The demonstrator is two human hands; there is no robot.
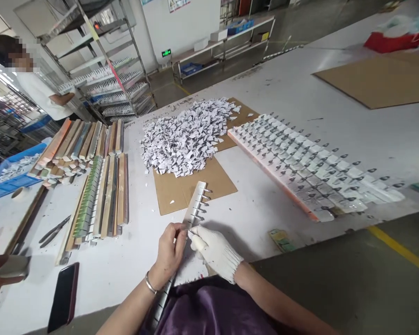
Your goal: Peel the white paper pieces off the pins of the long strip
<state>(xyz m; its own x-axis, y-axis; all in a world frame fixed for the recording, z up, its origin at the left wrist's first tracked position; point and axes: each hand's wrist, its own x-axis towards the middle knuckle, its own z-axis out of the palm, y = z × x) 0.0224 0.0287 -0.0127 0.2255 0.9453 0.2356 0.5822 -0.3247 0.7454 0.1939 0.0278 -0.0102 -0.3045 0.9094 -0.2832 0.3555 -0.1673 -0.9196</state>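
A long narrow white strip (197, 200), with small dark metal tips along its right side, slants from the cardboard towards my lap. My left hand (171, 249), bare and with a bangle at the wrist, is closed in a pinch at the strip's edge. My right hand (214, 249), in a white knitted glove, meets it there with its fingers pressed together. Whatever lies between the fingertips is too small to make out. Beyond the hands, a heap of small white pieces (185, 139) rests on cardboard (209, 181).
Rows of filled strips (293, 163) lie to the right. Wooden bars (111, 200) are stacked at left, near pliers (54, 231), a phone (63, 295) and a blue tray (17, 174). A person (43, 93) stands by a rack (115, 83). A cardboard sheet (380, 79) lies far right.
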